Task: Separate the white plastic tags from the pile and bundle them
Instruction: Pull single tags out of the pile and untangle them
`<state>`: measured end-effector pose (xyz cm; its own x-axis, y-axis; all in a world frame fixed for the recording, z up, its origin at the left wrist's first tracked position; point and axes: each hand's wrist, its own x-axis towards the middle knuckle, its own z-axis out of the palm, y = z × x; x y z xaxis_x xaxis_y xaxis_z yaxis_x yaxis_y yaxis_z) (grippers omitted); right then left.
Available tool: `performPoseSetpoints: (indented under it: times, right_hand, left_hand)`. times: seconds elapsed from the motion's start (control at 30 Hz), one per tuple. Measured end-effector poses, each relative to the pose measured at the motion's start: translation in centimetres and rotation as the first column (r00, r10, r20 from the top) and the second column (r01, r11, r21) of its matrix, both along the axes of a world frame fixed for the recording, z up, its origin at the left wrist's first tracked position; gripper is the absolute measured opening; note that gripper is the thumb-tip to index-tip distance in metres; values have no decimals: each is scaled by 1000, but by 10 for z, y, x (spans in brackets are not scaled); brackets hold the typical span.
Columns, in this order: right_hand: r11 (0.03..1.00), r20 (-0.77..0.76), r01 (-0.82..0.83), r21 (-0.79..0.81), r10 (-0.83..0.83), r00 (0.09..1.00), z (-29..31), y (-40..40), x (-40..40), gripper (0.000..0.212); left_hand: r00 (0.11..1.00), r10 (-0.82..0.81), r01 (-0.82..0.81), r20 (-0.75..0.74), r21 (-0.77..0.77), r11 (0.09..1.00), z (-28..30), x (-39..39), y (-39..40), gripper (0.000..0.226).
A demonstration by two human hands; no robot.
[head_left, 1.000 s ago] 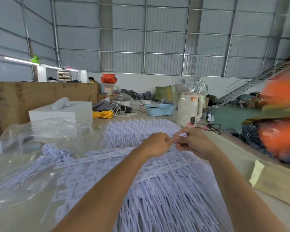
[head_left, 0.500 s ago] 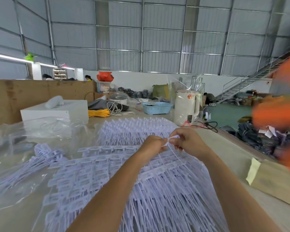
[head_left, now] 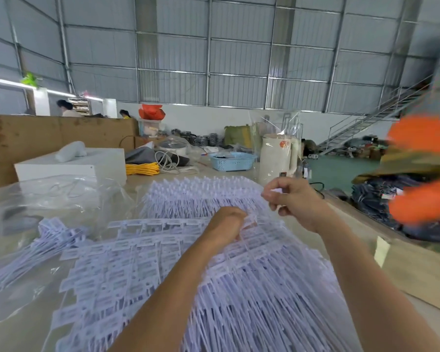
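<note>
Head view shows the right hand (head_left: 296, 201) raised above the pile of white plastic tags (head_left: 239, 288) covering the tabletop (head_left: 417, 270) toward its near edge, pinching 1 tag (head_left: 274, 191), while the left hand (head_left: 225, 224) grips tags on the pile.

The right hand (head_left: 294, 203) has lifted away from the left hand (head_left: 226, 224).

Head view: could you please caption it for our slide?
Both hands work on a pile of white plastic tags.
</note>
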<state>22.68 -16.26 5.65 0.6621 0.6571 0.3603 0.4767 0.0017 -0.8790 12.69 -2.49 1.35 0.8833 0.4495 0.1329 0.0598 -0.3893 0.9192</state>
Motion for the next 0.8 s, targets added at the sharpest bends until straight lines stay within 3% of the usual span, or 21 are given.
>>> performPoseSetpoints:
  times: [0.13,0.2,0.3,0.43,0.5,0.63,0.8]
  right_hand:
    - [963,95,-32,-266,60,994,-12,23,-20,14]
    - [960,-18,-65,-271,63,998,-15,27,-25,12]
    - [975,-182,-100,-196,64,981,-16,29,-27,11]
    - [960,-78,-70,-270,51,996,-15,28,-27,10]
    - [951,-35,-82,-298,75,997,-14,26,-25,11]
    - [968,-65,-88,-235,75,995,-13,25,-21,8]
    - [959,9,-82,-270,88,996,-15,26,-24,14]
  left_hand:
    - [997,-41,54,-58,241,969,6,-8,3,26]
    - [996,-37,59,-77,304,951,8,-9,7,25]
    - [999,-14,27,-52,268,963,10,-11,11,21]
    - [999,40,-37,-9,225,974,16,-13,16,19]
    - [998,46,-30,-51,278,960,17,-15,19,5]
    - [991,23,19,-134,299,954,14,-17,21,45]
    - [998,22,1,-65,333,943,11,-15,14,37]
